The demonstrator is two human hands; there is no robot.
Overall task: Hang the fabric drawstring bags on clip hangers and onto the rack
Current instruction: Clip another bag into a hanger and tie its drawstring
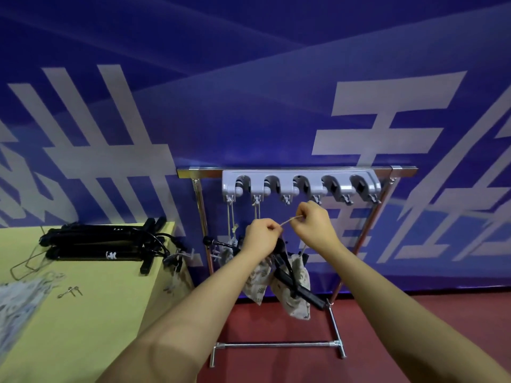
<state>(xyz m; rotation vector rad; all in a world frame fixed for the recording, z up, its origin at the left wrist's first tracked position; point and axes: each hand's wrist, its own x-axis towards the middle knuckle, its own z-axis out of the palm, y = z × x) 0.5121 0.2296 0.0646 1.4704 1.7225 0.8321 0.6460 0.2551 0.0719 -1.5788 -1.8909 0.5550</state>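
Observation:
Both hands are raised in front of the metal rack (297, 171), just below its grey clip holder bar (300, 186). A beige drawstring (290, 219) is stretched between my left hand (261, 234) and my right hand (313, 223), each pinching one end. Under my hands hangs a black clip hanger (296, 283), tilted, with leaf-print fabric bags (290, 297) on it. My left hand seems also to hold the hanger's top. Two cords hang from the bar's left hooks, with another bag (226, 252) below them.
A yellow table (91, 305) stands at the left with a pile of black clip hangers (105, 243), small metal hooks (69, 291) and more patterned fabric (19, 302) at its edge. The rack's foot bar (276, 345) rests on the red floor. A blue banner wall is behind.

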